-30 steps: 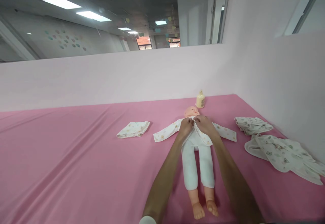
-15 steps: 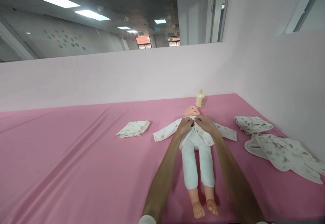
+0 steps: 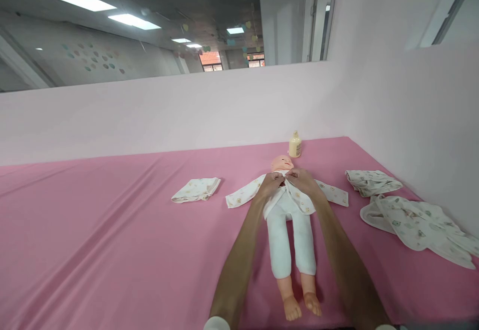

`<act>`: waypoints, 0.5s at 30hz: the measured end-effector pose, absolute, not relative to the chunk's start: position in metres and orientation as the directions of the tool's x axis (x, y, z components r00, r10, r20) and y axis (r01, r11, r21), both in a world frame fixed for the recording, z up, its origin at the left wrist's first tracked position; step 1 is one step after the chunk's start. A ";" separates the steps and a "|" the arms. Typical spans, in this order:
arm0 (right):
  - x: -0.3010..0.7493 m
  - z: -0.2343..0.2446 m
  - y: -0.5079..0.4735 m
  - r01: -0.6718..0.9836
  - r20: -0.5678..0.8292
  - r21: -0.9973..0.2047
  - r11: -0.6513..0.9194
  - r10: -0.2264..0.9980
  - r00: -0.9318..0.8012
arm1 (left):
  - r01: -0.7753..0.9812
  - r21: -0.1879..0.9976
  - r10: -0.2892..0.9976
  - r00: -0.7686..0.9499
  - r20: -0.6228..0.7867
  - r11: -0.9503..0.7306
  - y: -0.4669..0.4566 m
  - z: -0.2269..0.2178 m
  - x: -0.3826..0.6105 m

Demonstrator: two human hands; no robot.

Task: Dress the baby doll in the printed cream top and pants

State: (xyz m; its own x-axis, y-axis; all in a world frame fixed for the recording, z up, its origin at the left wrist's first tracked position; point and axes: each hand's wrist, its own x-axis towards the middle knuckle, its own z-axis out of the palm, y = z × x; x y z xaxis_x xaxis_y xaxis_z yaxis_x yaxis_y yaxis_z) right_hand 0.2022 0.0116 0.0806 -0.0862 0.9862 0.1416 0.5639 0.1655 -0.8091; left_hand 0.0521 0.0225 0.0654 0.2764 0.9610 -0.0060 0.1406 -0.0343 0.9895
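A baby doll [image 3: 291, 237] lies on its back with its feet toward me. It wears a white patterned baby shirt [image 3: 245, 193], whose sleeves spread out to both sides and whose front hangs apart below the chest. At the upper chest, my left hand [image 3: 272, 184] pinches one side of the shirt's front. Close beside it, my right hand [image 3: 300, 180] is closed on the other side, fingertips almost meeting the left ones. Whatever small fastening lies between the fingers is hidden.
A pale yellow pump bottle [image 3: 295, 146] stands behind the doll's head near the wall. To the left lies a folded white cloth [image 3: 196, 190]. Folded baby clothes [image 3: 372, 182] and a spread white garment [image 3: 419, 222] lie at the right on the pink sheet [image 3: 112, 230].
Both hands stay at the shirt's upper front, with only slight finger movement. The doll and the clothes lie as before.
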 end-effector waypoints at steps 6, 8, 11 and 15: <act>0.203 0.081 0.010 0.552 0.152 -0.815 0.175 0.984 -0.087 | 0.264 0.951 0.963 0.252 0.094 -0.162 0.024 0.061 0.055; 0.204 0.081 0.009 0.522 0.154 -0.834 0.177 0.984 -0.088 | 0.280 0.942 0.961 0.252 0.115 -0.186 0.025 0.060 0.055; 0.204 0.081 0.008 0.491 0.150 -0.854 0.174 0.985 -0.088 | 0.296 0.932 0.957 0.258 0.131 -0.207 0.025 0.060 0.055; 0.201 0.079 0.009 0.519 0.172 -0.834 0.190 0.982 -0.083 | 0.347 0.910 0.956 0.261 0.138 -0.226 0.022 0.062 0.055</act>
